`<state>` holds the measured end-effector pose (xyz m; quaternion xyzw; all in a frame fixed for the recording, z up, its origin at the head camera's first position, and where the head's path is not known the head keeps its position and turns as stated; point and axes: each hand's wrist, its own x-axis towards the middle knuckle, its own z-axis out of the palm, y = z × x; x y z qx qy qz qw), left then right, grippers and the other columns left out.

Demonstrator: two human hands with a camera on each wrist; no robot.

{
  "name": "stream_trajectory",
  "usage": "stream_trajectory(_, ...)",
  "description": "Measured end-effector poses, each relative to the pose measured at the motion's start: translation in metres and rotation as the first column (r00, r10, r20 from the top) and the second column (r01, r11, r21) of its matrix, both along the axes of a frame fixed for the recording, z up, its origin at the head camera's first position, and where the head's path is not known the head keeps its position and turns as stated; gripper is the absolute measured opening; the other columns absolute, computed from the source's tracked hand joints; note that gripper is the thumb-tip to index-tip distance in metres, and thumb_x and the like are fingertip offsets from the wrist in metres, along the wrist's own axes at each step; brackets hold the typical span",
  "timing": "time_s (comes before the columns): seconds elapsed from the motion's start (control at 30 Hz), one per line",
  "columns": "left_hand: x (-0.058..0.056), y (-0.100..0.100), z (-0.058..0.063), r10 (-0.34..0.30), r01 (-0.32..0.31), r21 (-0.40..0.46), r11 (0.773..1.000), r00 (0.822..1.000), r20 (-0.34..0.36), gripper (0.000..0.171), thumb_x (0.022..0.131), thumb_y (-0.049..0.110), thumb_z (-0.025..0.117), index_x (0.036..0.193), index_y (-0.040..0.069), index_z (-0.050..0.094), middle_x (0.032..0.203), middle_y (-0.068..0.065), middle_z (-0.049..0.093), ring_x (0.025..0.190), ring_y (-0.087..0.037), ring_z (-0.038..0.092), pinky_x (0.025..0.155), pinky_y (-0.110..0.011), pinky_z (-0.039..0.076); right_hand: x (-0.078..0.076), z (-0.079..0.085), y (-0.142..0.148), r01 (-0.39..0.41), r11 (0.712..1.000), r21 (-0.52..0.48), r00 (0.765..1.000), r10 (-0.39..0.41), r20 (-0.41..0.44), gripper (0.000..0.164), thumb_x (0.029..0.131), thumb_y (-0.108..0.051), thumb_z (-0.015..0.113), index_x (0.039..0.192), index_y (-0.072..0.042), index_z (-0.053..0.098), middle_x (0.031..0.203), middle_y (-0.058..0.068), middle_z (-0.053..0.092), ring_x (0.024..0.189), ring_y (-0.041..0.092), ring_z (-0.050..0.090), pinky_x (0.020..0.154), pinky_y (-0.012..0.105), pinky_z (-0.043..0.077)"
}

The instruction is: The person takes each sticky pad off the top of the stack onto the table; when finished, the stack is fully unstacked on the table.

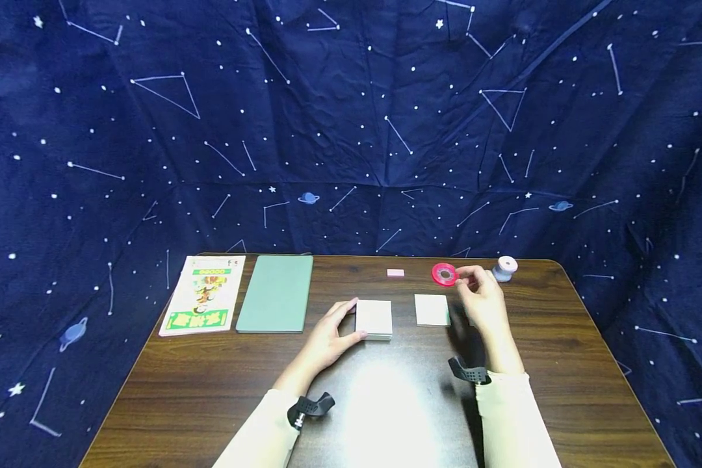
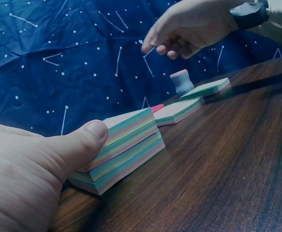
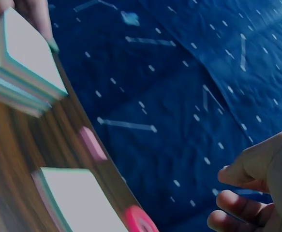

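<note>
A thick stack of pastel sticky notes [image 1: 374, 318] lies mid-table. My left hand [image 1: 350, 320] grips its left edge, thumb [image 2: 96, 131] against the side, where the upper sheets tilt off the lower ones [image 2: 126, 147]. A thinner pad [image 1: 431, 309] lies to its right. My right hand [image 1: 470, 279] hovers above the table beyond that pad, fingers [image 3: 237, 198] loosely curled and holding nothing, close to a red tape roll [image 1: 444, 274]. In the left wrist view, another thin pad [image 2: 208, 88] shows under the right hand [image 2: 189, 26].
A small pink eraser [image 1: 395, 273] and a pale spool [image 1: 505, 268] sit near the table's far edge. A green notebook [image 1: 276, 292] and a colourful booklet [image 1: 203, 294] lie at the far left. Dark star-patterned cloth [image 1: 351, 130] hangs behind the wooden table [image 1: 210, 390].
</note>
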<state>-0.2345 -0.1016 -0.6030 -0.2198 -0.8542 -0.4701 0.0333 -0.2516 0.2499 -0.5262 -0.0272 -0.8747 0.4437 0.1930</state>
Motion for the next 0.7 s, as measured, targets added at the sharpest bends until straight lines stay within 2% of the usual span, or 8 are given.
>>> stream_trajectory(0.17, 0.001, 0.000, 0.000, 0.000, 0.000, 0.001, 1.000, 1.000, -0.007, 0.079, 0.093, 0.026, 0.088, 0.158, 0.000, 0.053, 0.153, -0.013, 0.062, 0.146, -0.033, 0.058, 0.126, -0.055, 0.042, 0.000, -0.004, -0.034, -0.113, 0.994, -0.002, 0.994, 0.113, 0.002, 0.022, 0.096, -0.001, 0.071, 0.118, -0.001, 0.075, 0.099, 0.015, 0.065, 0.087, 0.017, 0.062, 0.076, 0.018, 0.047)
stream_trajectory(0.37, 0.000, 0.000, -0.001, 0.000, 0.000, -0.011, 1.000, 1.000, 0.001, 0.079, 0.093, 0.026, 0.088, 0.159, 0.000, 0.052, 0.153, -0.012, 0.062, 0.146, -0.032, 0.058, 0.127, -0.054, 0.041, 0.005, -0.011, -0.068, -0.251, 0.968, 0.005, 0.968, 0.251, 0.033, 0.023, 0.096, -0.004, 0.075, 0.120, -0.005, 0.075, 0.098, 0.012, 0.067, 0.088, 0.023, 0.067, 0.080, 0.030, 0.053)
stream_trajectory(0.53, -0.002, 0.000, 0.000, -0.008, 0.008, 0.000, 1.000, 1.000, 0.009, 0.080, 0.093, 0.025, 0.088, 0.159, -0.001, 0.052, 0.153, -0.015, 0.061, 0.147, -0.032, 0.058, 0.128, -0.054, 0.040, 0.008, -0.016, -0.087, -0.310, 0.951, 0.004, 0.948, 0.309, 0.078, 0.028, 0.096, -0.008, 0.077, 0.123, -0.009, 0.075, 0.099, 0.009, 0.066, 0.086, 0.019, 0.068, 0.084, 0.033, 0.052)
stream_trajectory(0.7, -0.002, -0.002, 0.000, -0.011, 0.011, -0.011, 1.000, 1.000, 0.015, 0.080, 0.093, 0.027, 0.089, 0.159, -0.001, 0.052, 0.153, -0.015, 0.061, 0.147, -0.033, 0.058, 0.128, -0.054, 0.041, 0.011, -0.022, -0.099, -0.350, 0.937, 0.000, 0.931, 0.347, 0.108, 0.031, 0.094, -0.008, 0.080, 0.125, -0.007, 0.074, 0.100, 0.011, 0.064, 0.083, 0.016, 0.064, 0.077, 0.029, 0.052)
